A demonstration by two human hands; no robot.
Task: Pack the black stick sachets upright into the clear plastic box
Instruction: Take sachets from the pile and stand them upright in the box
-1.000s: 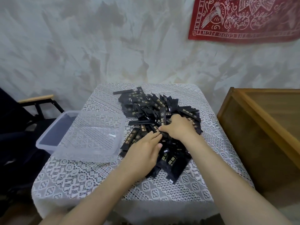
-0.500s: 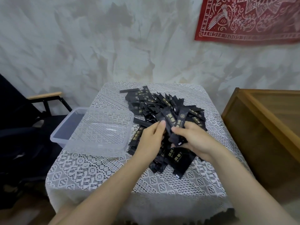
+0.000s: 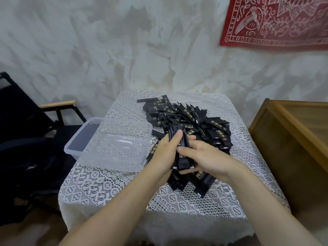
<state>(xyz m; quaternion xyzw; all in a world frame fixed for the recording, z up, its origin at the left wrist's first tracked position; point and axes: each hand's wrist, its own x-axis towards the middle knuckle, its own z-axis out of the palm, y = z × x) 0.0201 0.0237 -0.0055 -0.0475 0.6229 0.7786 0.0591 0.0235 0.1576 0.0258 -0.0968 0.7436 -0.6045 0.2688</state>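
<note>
A heap of black stick sachets [image 3: 188, 119] with gold print covers the middle and right of the small table. Both my hands hold a small bundle of sachets [image 3: 181, 153] upright above the near side of the heap. My left hand [image 3: 164, 153] grips the bundle from the left, fingers curled over its top half. My right hand [image 3: 204, 157] grips it from the right, thumb across the front. The clear plastic box [image 3: 85, 153] lies on the table's left side, overhanging the left edge, with no sachet visible in it.
A white lace cloth [image 3: 159, 201] covers the table. A black folding chair [image 3: 26, 139] with a wooden armrest stands to the left. A wooden cabinet [image 3: 292, 139] stands close on the right. A wall rises just behind the table.
My hands went from pressing into the heap to lifting out several sachets. The sachets have been squared into one upright bundle held between both hands.
</note>
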